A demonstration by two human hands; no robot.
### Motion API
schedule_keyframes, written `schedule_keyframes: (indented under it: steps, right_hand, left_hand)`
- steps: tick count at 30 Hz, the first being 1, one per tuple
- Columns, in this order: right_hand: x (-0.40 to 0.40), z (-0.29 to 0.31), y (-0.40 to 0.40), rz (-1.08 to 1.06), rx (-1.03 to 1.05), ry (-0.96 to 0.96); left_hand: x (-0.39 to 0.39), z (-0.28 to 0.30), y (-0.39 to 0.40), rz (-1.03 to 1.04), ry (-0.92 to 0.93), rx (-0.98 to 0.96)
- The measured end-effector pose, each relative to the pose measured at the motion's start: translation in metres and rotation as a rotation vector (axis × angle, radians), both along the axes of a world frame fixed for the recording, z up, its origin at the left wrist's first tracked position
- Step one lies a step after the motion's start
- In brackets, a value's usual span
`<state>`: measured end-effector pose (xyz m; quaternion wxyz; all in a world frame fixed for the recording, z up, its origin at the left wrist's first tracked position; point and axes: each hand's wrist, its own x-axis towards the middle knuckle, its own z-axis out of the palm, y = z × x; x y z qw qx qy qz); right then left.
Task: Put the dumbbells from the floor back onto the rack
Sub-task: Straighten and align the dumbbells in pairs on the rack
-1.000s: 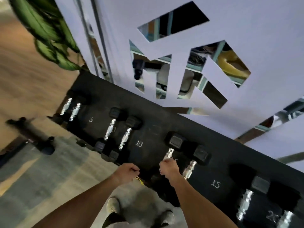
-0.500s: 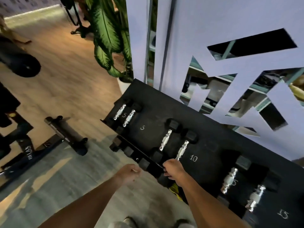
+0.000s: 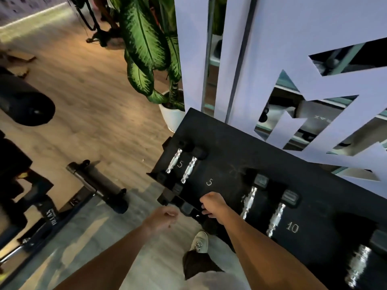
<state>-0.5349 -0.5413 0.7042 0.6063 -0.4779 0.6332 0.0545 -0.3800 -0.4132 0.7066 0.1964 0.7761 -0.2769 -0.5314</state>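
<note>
Resting on the rack [image 3: 228, 155] edge, right hand [image 3: 213, 205] beside two dumbbells [image 3: 182, 166].

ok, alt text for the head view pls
Looking down, the right hand grips the front edge of a black dumbbell rack beside the chalked 5 slot; the left hand hangs loosely closed, holding nothing. Chrome-handled dumbbells fill neighbouring slots.

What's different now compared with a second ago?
The person has stepped left along the rack: the right hand, then by the 15 dumbbells, is now at the front edge under the second "5". The left hand stays a loose fist, holding nothing. The racked dumbbells haven't moved.
</note>
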Motion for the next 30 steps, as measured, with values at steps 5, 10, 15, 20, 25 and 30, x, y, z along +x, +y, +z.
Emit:
schedule_keyframes:
  steps: [5, 10, 15, 20, 25, 30]
  right_hand:
    - [0.057, -0.012, -0.039, -0.01, 0.048, 0.014]
    - [0.082, -0.031, -0.061, -0.094, 0.102, 0.008]
    - [0.099, -0.066, -0.076, -0.171, 0.008, 0.063]
    - [0.134, -0.098, -0.091, -0.419, 0.009, 0.029]
    - [0.166, -0.128, -0.11, -0.629, 0.007, -0.027]
    - [0.173, -0.142, -0.113, -0.772, 0.002, -0.07]
  left_hand:
    - [0.062, -0.002, -0.037, 0.024, -0.009, 0.044]
    - [0.099, -0.014, -0.088, -0.055, -0.053, 0.091]
    - [0.134, -0.05, -0.15, -0.139, -0.118, 0.07]
    - [0.171, -0.094, -0.208, -0.22, -0.224, 0.013]
    - [0.179, -0.136, -0.246, -0.344, 0.002, 0.077]
    - [0.158, -0.161, -0.258, -0.202, 0.174, 0.119]
